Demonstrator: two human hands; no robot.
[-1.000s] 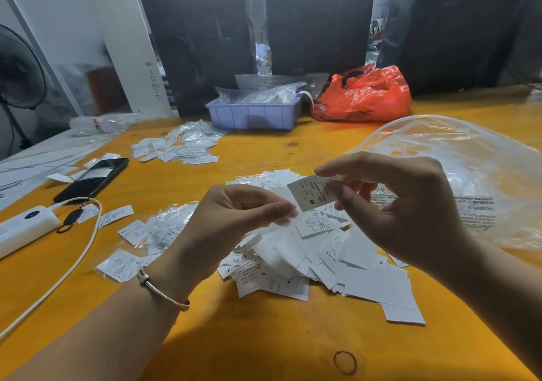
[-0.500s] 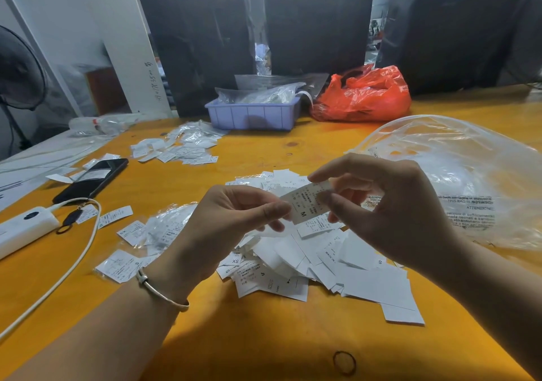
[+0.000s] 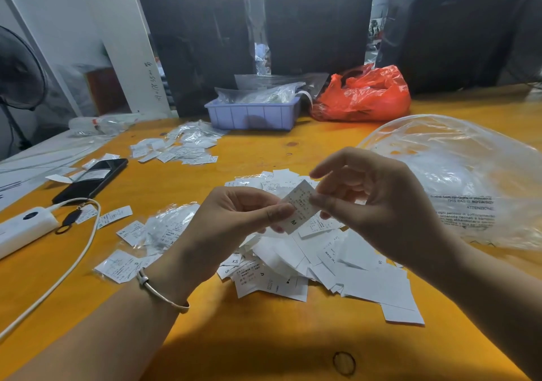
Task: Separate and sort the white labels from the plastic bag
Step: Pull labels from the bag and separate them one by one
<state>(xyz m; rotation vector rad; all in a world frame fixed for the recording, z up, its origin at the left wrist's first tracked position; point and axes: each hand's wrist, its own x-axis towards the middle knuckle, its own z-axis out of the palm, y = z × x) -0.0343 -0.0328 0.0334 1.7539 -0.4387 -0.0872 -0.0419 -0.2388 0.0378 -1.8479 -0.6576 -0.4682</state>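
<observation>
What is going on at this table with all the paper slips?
A person is sorting white labels at an orange table. Both hands hold one label marked M above the loose pile of labels: the left hand pinches its lower edge, the right hand its upper end. A large clear plastic bag lies to the right. Smaller groups of labels lie farther left.

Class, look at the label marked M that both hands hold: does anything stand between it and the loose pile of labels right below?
Nothing visible does. The left hand and right hand pinch the M label in open air above the pile of labels.
</observation>
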